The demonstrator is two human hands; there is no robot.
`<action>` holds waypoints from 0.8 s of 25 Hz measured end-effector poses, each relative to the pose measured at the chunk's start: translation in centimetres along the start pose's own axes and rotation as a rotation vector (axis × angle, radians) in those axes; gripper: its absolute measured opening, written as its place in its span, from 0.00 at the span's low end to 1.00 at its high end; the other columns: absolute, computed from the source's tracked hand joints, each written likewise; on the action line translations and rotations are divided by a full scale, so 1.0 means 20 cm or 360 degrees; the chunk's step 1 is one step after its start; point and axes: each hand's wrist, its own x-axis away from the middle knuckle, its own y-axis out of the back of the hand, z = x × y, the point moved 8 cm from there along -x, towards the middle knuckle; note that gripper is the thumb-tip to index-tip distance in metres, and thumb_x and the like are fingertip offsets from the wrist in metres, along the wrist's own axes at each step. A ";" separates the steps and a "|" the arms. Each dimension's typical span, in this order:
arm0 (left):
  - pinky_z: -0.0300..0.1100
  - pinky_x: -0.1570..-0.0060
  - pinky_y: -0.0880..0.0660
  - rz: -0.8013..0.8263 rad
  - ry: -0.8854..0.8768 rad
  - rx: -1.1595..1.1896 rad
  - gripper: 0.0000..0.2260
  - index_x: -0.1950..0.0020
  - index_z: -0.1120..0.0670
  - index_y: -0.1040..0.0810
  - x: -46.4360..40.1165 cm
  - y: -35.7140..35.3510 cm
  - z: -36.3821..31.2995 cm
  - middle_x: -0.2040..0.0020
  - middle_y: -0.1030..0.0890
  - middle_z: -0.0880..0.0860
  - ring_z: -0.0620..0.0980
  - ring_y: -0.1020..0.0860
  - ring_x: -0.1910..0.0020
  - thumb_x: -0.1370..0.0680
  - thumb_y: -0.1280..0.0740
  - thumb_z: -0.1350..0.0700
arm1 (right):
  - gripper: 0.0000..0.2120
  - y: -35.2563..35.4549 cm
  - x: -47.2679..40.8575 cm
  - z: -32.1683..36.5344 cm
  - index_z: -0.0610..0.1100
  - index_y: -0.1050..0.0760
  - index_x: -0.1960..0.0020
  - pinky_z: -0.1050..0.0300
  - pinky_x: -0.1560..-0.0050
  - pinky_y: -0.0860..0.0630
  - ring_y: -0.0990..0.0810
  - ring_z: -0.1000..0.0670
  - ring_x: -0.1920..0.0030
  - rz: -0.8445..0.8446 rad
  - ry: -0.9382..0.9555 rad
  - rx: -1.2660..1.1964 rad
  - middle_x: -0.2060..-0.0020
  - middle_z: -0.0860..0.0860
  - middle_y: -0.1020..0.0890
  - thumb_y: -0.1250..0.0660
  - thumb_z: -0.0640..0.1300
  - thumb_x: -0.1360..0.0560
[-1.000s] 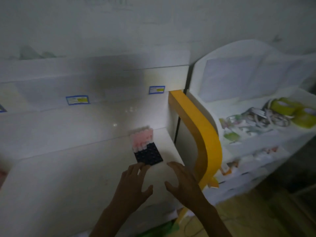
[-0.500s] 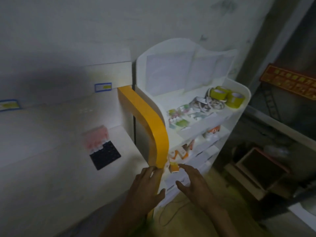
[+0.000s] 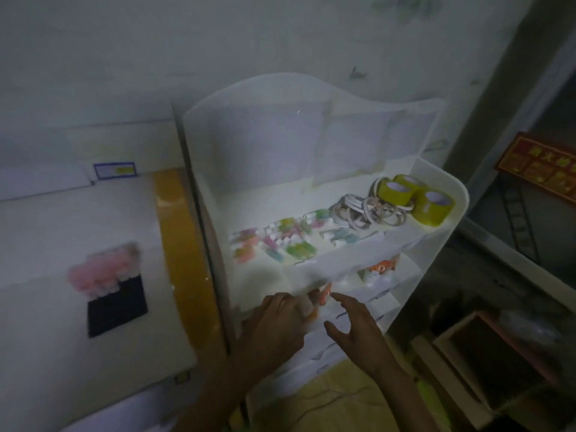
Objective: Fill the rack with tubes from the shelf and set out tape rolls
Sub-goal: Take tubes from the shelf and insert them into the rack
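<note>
A white tiered shelf [image 3: 452, 194] stands at centre right. Its top tier holds small coloured tubes [image 3: 280, 241], thin white tape rolls [image 3: 364, 210] and three yellow-green tape rolls [image 3: 414, 198]. A black rack [image 3: 117, 304] with pink-capped tubes [image 3: 103, 271] in its back rows lies on the white table [image 3: 46, 338] at left. My left hand [image 3: 274, 322] reaches toward the second tier, fingers near an orange-and-white item [image 3: 324, 296]; whether it touches is unclear. My right hand [image 3: 355, 328] hovers beside it, fingers spread and holding nothing.
A yellow curved panel [image 3: 180, 251] sits between table and shelf. Lower tiers hold small orange-and-white boxes [image 3: 380, 271]. To the right are a red sign [image 3: 539, 166] and a wooden box [image 3: 486, 353] on the floor. The scene is dim and blurred.
The view swung right from the table and rack to the shelf. Both hands moved from the table edge to the shelf's second tier.
</note>
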 end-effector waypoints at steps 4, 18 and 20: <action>0.49 0.45 0.26 -0.0057 0.0234 -0.0071 0.29 0.35 0.55 0.25 -0.19 0.00 0.01 0.38 0.23 0.54 0.55 0.25 0.40 0.27 0.45 0.39 | 0.19 0.06 -0.22 -0.12 0.49 0.28 0.36 0.62 0.39 0.31 0.27 0.57 0.40 0.0076 0.0150 -0.0032 0.43 0.55 0.24 0.29 0.49 0.26; 0.49 0.42 0.28 -0.0437 0.0748 -0.0274 0.27 0.36 0.56 0.25 -0.54 -0.02 0.62 0.38 0.23 0.55 0.55 0.27 0.39 0.33 0.26 0.51 | 0.25 -0.27 -1.06 -0.11 0.50 0.31 0.30 0.53 0.37 0.31 0.27 0.48 0.36 0.0491 0.0562 -0.0001 0.36 0.50 0.25 0.32 0.51 0.26; 0.48 0.42 0.30 -0.0420 0.0813 -0.0387 0.24 0.39 0.56 0.22 -0.59 -0.03 0.71 0.42 0.21 0.55 0.56 0.26 0.42 0.34 0.27 0.50 | 0.23 -0.29 -1.14 -0.10 0.51 0.28 0.34 0.52 0.42 0.27 0.24 0.47 0.41 0.0459 0.0618 -0.0015 0.40 0.49 0.22 0.35 0.55 0.27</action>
